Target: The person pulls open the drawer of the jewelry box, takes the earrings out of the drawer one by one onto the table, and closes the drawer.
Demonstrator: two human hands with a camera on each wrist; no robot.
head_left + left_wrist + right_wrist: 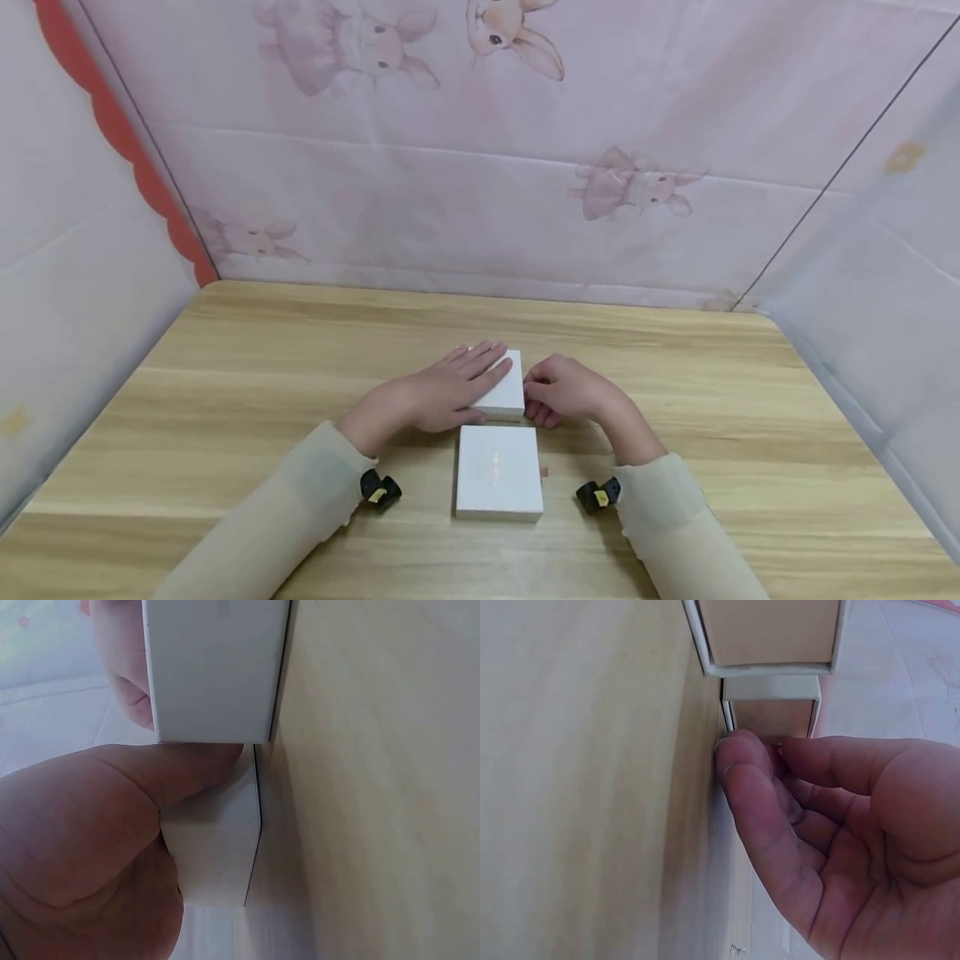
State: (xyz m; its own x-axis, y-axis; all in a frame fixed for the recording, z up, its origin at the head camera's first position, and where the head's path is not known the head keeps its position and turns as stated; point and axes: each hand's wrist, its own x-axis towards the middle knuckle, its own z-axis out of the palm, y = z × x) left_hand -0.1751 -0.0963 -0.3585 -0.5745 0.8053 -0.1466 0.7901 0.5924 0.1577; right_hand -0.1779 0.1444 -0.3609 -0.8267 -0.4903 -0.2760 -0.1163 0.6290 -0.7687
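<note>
Two white boxes lie one behind the other on the wooden table. On the far box (512,385) rests my left hand (447,396), fingers stretched flat over its top. Its thumb (199,771) lies against the near side of that box. At the right end of the far box, my right hand (567,388) pinches a small reddish pull tab (781,749) between thumb and fingertips; most of the tab is hidden. The right wrist view shows a brownish-pink drawer front (772,720) inside that box's white sleeve.
The near box (498,471) lies closer to me between my forearms, with a small pinkish tab (544,472) sticking out on its right. Black wrist cameras sit at both cuffs. A rabbit-print cloth (480,208) hangs behind the table (262,358).
</note>
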